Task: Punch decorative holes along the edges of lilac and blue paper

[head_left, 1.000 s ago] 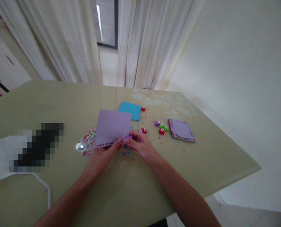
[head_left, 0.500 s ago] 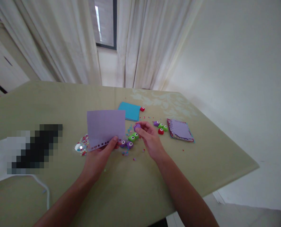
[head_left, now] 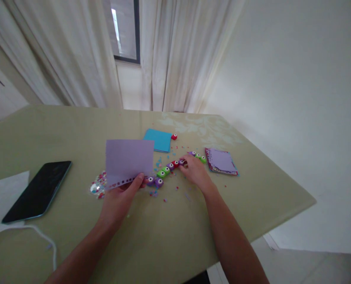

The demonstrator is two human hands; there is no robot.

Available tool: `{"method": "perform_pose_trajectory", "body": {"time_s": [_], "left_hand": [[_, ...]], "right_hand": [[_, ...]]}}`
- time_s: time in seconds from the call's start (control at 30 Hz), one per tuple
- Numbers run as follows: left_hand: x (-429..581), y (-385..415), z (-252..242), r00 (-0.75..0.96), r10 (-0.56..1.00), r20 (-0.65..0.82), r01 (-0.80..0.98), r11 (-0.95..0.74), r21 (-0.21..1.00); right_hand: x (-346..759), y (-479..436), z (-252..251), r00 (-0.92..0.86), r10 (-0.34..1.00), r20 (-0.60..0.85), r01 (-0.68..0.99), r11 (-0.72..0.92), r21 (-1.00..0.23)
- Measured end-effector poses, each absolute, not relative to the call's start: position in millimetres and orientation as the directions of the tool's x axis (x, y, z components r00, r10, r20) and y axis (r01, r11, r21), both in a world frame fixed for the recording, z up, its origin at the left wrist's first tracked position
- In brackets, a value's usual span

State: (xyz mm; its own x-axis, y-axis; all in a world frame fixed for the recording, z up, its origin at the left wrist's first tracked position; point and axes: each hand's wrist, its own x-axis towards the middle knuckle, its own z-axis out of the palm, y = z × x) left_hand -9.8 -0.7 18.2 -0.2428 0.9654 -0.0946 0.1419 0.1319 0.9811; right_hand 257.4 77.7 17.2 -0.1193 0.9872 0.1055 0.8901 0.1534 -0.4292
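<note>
My left hand (head_left: 122,196) pinches the lower edge of a lilac paper sheet (head_left: 129,159) that has a row of star holes along its bottom. It holds the sheet tilted up above the table. My right hand (head_left: 194,170) rests further right, fingers curled on a small red paper punch (head_left: 181,162). A loose line of small punches, purple (head_left: 158,182), green (head_left: 162,172) and red (head_left: 175,163), runs from my left hand to my right. Two green punches (head_left: 201,158) lie just beyond my right hand.
A blue paper stack (head_left: 158,140) with a red punch (head_left: 173,137) beside it lies behind. A stack of punched papers (head_left: 221,161) sits at the right. Confetti (head_left: 99,184) is piled left of the sheet. A black phone (head_left: 38,190) lies on white paper at the left.
My right hand left the sheet's edge, reached out to the right and set a purple punch down in the row. It now sits on a red punch. The view shifted slightly left.
</note>
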Motion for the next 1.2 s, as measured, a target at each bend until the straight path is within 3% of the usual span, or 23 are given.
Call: {"method": "perform_pose_trajectory", "body": {"time_s": [0.13,0.27,0.37,0.6,0.77,0.87,0.97,1.07,1.2], "left_hand": [[-12,0,10,-0.270,0.958,-0.099,0.119,0.135,0.984],[-10,0,13,-0.273,0.956,-0.107,0.105,0.140,0.985],[-6,-1,22,-0.263,0.957,-0.120,0.108,0.153,0.982],[-7,-1,26,-0.251,0.962,-0.110,0.107,0.140,0.984],[-9,0,19,-0.178,0.971,-0.162,0.120,0.185,0.975],[-6,-2,13,0.043,0.966,-0.255,0.154,0.246,0.957],[0,-5,6,0.208,0.948,-0.241,0.176,0.206,0.962],[4,-8,4,0.265,0.942,-0.208,0.194,0.159,0.968],[4,-11,9,0.317,0.932,-0.175,0.247,0.098,0.964]], "right_hand": [[271,83,24,-0.019,0.981,0.192,0.840,0.120,-0.528],[288,91,24,0.183,0.922,0.340,0.933,-0.053,-0.357],[291,95,17,0.196,0.942,0.273,0.955,-0.120,-0.273],[284,93,16,0.106,0.961,0.256,0.968,-0.041,-0.247],[275,83,24,-0.010,0.990,0.138,0.982,0.036,-0.185],[259,82,19,-0.095,0.987,0.133,0.964,0.124,-0.237],[239,85,10,-0.176,0.972,0.157,0.902,0.223,-0.370],[226,88,1,-0.237,0.957,0.165,0.815,0.289,-0.502],[226,89,0,-0.187,0.962,0.197,0.795,0.266,-0.545]]}}
